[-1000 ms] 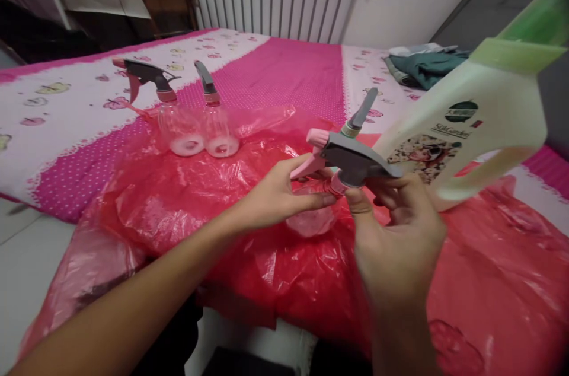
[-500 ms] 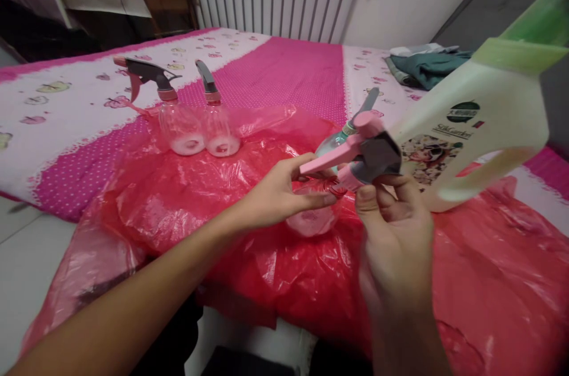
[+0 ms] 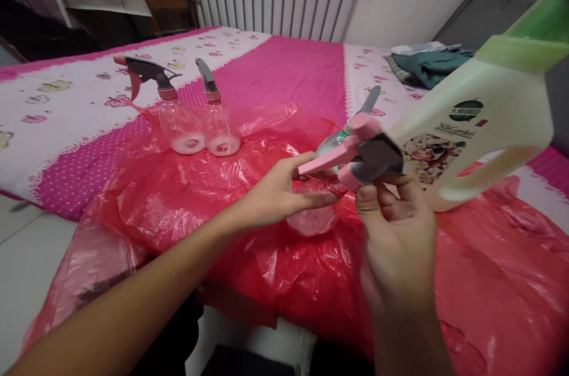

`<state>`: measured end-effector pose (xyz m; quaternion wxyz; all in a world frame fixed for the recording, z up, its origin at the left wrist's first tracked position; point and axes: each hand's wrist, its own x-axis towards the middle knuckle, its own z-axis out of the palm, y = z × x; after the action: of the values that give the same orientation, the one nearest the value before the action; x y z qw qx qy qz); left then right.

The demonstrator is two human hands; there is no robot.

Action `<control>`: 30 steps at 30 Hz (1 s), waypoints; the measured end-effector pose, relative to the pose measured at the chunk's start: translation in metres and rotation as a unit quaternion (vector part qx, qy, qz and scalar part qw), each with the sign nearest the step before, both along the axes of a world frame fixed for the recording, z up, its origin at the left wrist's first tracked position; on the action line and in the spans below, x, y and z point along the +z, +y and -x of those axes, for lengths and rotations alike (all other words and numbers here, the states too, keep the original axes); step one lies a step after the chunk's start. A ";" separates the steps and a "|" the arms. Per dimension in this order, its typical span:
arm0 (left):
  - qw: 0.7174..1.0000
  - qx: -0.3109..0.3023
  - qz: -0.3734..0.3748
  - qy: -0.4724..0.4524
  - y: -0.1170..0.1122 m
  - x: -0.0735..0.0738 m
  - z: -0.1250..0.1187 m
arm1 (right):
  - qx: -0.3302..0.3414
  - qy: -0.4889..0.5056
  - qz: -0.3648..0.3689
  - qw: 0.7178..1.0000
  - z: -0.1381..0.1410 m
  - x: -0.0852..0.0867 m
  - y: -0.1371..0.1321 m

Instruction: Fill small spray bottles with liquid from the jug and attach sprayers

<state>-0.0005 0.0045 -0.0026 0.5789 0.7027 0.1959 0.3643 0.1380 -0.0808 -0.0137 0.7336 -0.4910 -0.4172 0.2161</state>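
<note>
In the head view, the person's two hands were close together over a red plastic sheet [image 3: 178, 204] spread on the bed [image 3: 306, 67]. The left hand [image 3: 278, 192] had its thumb and fingers clamped round the neck of a clear bottle [image 3: 312, 220], which sat on the sheet just in front of the person. The right hand [image 3: 398, 228] gripped the pink-and-grey spray head [image 3: 380, 156] at that neck; whether the head was screwed tight could not be told. The bottle's lower part looked pinkish against the sheet, and its contents could not be made out.

Farther back on the left, two more clear bottles stood side by side on the sheet, the left bottle [image 3: 181, 127] and its neighbour [image 3: 221, 127], each topped with a spray head. Something pale showed low in both, liquid or base. Behind the hands was a teal bottle [image 3: 329, 145], partly hidden, also fitted with a sprayer. To the right stood a large pale jug [image 3: 489, 103], its green cap [image 3: 540, 14] on, the level inside not visible through the wall
</note>
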 end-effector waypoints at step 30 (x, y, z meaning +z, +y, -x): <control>1.000 -0.008 0.006 0.007 -0.001 0.000 0.000 | -0.036 -0.036 -0.006 0.999 0.000 0.000 0.001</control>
<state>-0.0007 0.0037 -0.0021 0.5846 0.7033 0.1965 0.3536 0.1379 -0.0800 -0.0141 0.7282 -0.5088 -0.4268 0.1692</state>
